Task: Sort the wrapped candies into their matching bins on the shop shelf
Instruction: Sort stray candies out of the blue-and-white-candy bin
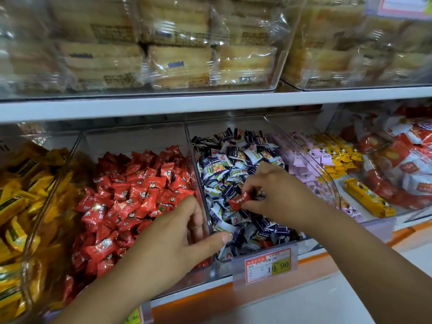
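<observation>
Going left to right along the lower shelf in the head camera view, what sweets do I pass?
yellow candies, red candies, blue-and-white candies, pink candies, small yellow packs, red-and-white packets

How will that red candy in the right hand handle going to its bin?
Probably light: the right hand holds the red candy by a fingertip pinch. Its glossy wrapper looks slippery, so pinch the body, not the ends. It should settle, not roll, among the heaped candies of the red bin, whose wall the left hand grips.
</observation>
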{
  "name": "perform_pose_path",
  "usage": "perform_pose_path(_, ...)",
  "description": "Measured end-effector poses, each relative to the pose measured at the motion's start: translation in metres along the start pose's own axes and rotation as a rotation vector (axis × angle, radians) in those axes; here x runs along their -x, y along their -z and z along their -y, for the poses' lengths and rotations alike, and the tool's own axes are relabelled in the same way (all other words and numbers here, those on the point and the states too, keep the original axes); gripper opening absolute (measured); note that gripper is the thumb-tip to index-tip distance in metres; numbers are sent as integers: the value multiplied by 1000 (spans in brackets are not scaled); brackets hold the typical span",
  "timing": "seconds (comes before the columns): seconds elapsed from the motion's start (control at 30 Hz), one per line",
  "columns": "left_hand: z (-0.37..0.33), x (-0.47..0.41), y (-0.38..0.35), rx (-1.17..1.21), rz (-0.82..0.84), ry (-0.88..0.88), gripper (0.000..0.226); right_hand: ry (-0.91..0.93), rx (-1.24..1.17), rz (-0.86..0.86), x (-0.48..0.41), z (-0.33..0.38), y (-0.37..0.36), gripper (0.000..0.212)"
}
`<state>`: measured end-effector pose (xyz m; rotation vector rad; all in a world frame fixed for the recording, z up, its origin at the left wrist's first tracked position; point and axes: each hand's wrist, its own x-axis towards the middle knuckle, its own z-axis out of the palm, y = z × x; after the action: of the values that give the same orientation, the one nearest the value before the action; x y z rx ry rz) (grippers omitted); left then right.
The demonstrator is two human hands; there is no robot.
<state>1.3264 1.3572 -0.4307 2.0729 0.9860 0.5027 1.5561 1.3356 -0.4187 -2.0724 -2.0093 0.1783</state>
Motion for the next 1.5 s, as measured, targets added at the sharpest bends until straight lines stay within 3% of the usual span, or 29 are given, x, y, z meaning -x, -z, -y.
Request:
perform_pose_path(0.23,4,-1,0,-31,4,10,54,-28,-398,-16,6,9,19,13)
perform_pose_path(0.3,3,0,0,-80,4,11,54,-27,-495,-90,2,19,14,12)
perform_pose_path(0.43,3,1,-2,-199,-3,25,54,57,-662,-184,-10,47,6,34)
perform_pose_path(0.5,5,1,-2,-186,0,47,54,67,-610,-130,-15,52,9,43)
perform_pose_path(0.57,5,1,-1,-172,17,61,55,5,-536,-35,-15,43,21,27)
perform_pose_path(0.67,4,2,-1,-163,40,55,57,-141,-551,398,-5,18,38,10)
perform_pose_path(0.77,3,2,-1,-151,47,51,53,-96,-49,703,5,2,28,21)
perform_pose_path(0.87,0,2,-2,-165,43,43,50,-81,124,765,7,-1,16,33)
perform_pose_path(1.03,0,1,-3,-146,33,36,48,-88,0,763,1,-6,10,28)
perform_pose_path(1.37,1,2,-3,-150,25,43,47,-26,-29,934,-1,-4,-4,23)
perform_pose_path(1.5,-1,2,-3,-143,23,44,46,-47,-160,871,0,-9,-7,14)
